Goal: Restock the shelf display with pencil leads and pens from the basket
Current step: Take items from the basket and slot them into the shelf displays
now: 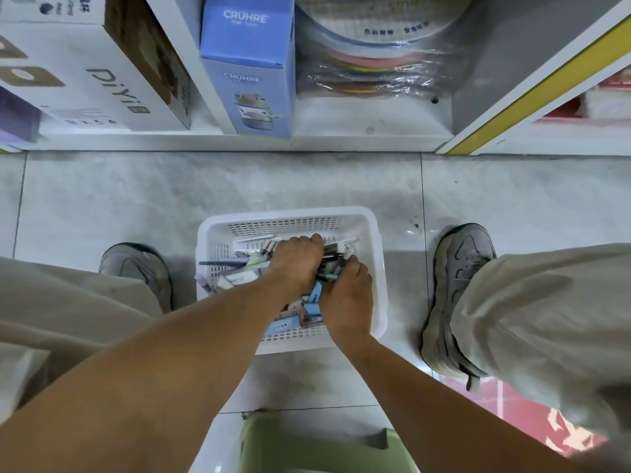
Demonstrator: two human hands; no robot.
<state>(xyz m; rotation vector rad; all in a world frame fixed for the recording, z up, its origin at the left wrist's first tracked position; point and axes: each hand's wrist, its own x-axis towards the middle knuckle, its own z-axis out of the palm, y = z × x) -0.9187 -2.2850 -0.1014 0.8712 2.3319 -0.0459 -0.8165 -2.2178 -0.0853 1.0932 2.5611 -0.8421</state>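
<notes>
The pens (327,257) lie loose in the white basket (379,268), toward its far wall, with blue lead packs (312,302) nearer its front edge. We judge them light, stiff and smooth, apt to slip or roll, so a bunch is best gripped across the barrels at mid-length. Our left hand (295,259) curls over the pens; our right hand (346,295), touching it, pinches at the same cluster. The basket sits on floor tiles between our shoes.
</notes>
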